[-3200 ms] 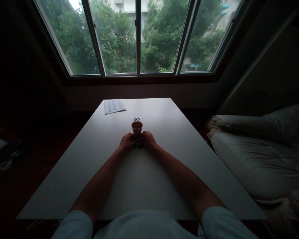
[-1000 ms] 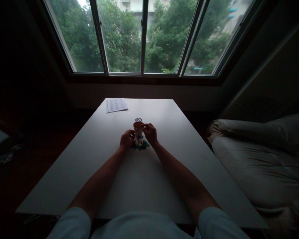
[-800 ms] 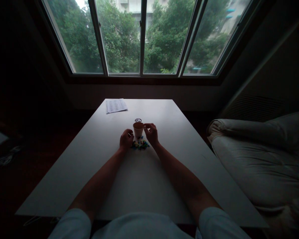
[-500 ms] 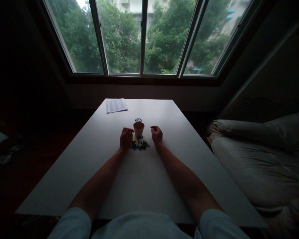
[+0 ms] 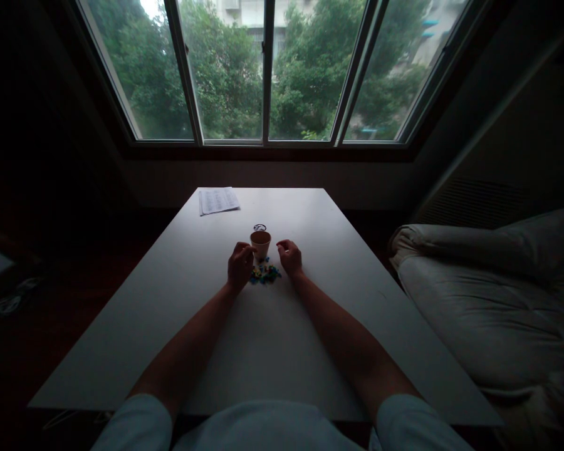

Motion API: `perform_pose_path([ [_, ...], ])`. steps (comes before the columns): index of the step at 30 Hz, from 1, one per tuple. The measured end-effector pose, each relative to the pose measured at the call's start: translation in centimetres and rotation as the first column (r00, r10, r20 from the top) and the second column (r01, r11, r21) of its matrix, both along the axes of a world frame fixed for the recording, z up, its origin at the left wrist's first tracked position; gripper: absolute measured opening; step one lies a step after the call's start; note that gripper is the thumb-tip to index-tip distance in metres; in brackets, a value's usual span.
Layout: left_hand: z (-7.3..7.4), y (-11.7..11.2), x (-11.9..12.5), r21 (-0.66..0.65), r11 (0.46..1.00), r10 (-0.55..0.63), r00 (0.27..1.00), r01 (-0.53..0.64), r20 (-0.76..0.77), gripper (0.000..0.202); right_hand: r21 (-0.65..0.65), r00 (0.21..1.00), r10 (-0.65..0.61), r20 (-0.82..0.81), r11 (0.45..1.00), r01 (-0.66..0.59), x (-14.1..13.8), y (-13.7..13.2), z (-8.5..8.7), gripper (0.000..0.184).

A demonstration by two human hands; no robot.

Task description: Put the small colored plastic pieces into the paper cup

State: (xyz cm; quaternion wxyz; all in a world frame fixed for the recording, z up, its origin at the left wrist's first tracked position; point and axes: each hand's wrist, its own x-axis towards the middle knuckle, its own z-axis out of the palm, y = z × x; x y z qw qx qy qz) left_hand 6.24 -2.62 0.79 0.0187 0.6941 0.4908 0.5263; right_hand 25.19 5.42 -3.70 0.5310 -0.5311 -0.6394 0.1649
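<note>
The cup sits mid-table, well in from every edge, with a pile of coloured bits just on its near side. The left hand is at the cup's rim, fingers bunched narrow, too dark to tell if they hold anything; the right hand sits beside the pile, loosely curled, half open. Loads of open table all round, just a paper by the far left corner.
</note>
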Motion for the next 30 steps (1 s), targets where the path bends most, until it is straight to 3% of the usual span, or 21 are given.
perform_pose_path([
  [7, 0.33, -0.41, 0.06, -0.088, 0.996, 0.019, 1.0, -0.02, -0.019, 0.022, -0.037, 0.999, -0.003, 0.036, 0.999, 0.004, -0.04, -0.34, 0.25, 0.022],
  [15, 0.38, -0.66, 0.18, -0.085, 0.996, 0.011, 0.999, -0.015, -0.05, 0.03, -0.045, 0.999, 0.004, 0.04, 0.999, -0.002, -0.19, -0.43, 0.34, 0.023],
  [30, 0.45, -0.62, 0.91, -0.186, 0.982, -0.086, 0.966, 0.04, -0.243, 0.065, -0.078, 0.999, 0.042, 0.029, 0.996, -0.04, -0.42, -0.86, 0.72, 0.024],
])
